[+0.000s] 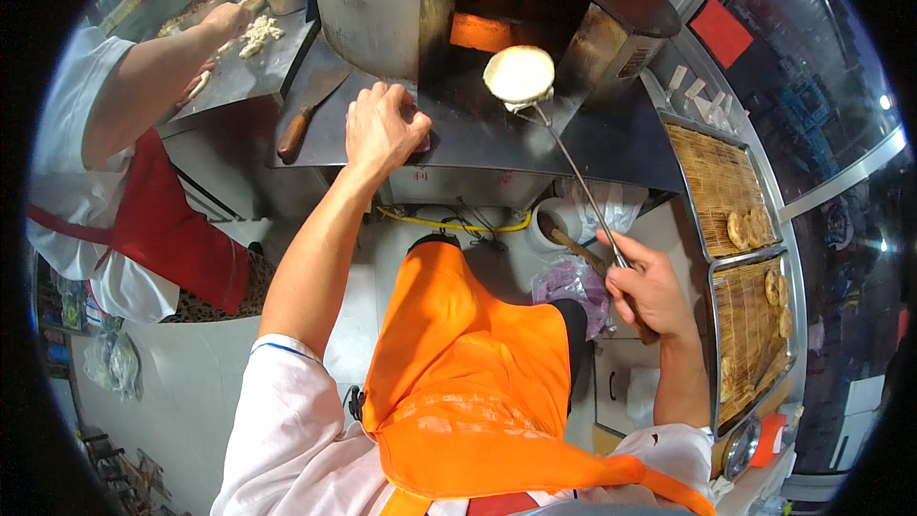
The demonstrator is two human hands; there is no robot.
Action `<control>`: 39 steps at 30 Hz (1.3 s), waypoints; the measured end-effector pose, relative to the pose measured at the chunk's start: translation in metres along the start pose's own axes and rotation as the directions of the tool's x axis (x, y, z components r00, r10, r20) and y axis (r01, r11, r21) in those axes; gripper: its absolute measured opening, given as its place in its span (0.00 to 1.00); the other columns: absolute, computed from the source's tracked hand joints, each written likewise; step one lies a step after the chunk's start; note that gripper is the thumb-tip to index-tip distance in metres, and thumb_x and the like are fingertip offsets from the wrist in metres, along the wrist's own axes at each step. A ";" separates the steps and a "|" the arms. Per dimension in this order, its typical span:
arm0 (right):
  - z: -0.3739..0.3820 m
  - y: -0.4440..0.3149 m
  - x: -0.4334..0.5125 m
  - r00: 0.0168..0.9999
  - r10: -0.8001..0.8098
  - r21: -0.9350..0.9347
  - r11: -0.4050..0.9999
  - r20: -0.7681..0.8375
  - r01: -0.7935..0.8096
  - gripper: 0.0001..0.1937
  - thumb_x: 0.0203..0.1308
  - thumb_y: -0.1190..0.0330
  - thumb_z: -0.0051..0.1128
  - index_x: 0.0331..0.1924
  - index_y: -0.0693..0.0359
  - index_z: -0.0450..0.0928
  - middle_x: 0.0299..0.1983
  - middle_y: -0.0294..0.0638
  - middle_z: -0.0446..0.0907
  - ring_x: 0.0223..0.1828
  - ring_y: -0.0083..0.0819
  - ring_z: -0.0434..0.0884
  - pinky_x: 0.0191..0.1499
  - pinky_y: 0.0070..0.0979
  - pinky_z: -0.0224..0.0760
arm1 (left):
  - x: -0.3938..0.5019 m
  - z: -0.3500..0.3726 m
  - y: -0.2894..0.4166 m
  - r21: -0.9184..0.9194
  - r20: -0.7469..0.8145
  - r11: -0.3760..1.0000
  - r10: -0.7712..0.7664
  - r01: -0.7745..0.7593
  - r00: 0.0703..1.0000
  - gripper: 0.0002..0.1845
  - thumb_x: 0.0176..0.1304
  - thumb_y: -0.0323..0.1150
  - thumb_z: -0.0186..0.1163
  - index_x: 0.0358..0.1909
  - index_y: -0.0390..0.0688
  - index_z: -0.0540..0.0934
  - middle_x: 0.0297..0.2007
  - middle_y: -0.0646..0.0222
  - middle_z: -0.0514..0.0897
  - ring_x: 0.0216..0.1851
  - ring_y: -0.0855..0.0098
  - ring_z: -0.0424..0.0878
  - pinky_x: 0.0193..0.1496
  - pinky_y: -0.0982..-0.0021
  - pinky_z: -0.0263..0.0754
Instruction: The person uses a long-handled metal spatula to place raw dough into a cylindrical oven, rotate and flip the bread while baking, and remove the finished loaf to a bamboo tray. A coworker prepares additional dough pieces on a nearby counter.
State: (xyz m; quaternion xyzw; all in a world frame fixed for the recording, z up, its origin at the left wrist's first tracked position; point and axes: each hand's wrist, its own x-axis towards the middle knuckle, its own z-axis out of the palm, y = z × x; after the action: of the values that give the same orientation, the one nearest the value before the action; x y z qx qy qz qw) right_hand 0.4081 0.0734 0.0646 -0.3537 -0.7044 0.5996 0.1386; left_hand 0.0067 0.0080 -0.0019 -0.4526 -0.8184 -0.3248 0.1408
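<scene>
In the head view my right hand is closed round the handle of a long metal skimmer. A round, pale flatbread lies on its far end, in front of the glowing opening of an oven. My left hand rests at the dark metal work surface, its fingers curled over a reddish cloth that is mostly hidden; whether it grips this is unclear. Left of that hand lies a broad metal scraper with a wooden handle.
At the left, a co-worker's hand is near dough pieces on a metal table. On the right stand two trays with slatted mats and several browned flatbreads. Below the counter are a white bucket and a yellow hose.
</scene>
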 end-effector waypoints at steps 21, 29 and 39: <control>0.000 -0.008 0.022 0.955 0.253 0.268 0.920 0.154 -0.287 0.27 0.71 0.73 0.45 0.74 0.71 0.64 0.23 0.35 0.73 0.12 0.18 0.66 0.15 0.17 0.58 | 0.001 0.003 -0.003 -0.030 0.004 1.000 -0.002 0.002 1.000 0.15 0.53 0.42 0.65 0.36 0.41 0.86 0.41 0.57 0.84 0.49 0.54 0.79 0.57 0.55 0.73; 0.043 0.029 0.011 0.988 0.088 0.318 0.940 0.123 -0.123 0.27 0.71 0.73 0.46 0.74 0.67 0.67 0.24 0.36 0.74 0.13 0.18 0.70 0.17 0.17 0.63 | -0.001 0.003 -0.002 -0.025 -0.011 1.000 -0.002 0.002 1.000 0.14 0.54 0.40 0.64 0.36 0.41 0.85 0.39 0.59 0.83 0.47 0.55 0.79 0.56 0.56 0.73; -0.007 -0.039 -0.004 0.995 0.045 0.339 0.938 0.084 -0.071 0.28 0.71 0.71 0.46 0.74 0.67 0.66 0.22 0.37 0.72 0.12 0.20 0.68 0.14 0.18 0.61 | -0.002 0.003 -0.001 -0.043 -0.034 0.999 -0.007 0.006 0.999 0.13 0.53 0.39 0.65 0.33 0.40 0.84 0.39 0.59 0.82 0.47 0.54 0.79 0.56 0.57 0.73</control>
State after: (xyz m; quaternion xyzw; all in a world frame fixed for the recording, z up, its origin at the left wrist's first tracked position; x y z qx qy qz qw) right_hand 0.4020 0.0749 0.1034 -0.3224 -0.5835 0.7294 0.1535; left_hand 0.0072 0.0084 -0.0051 -0.4474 -0.8102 -0.3503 0.1439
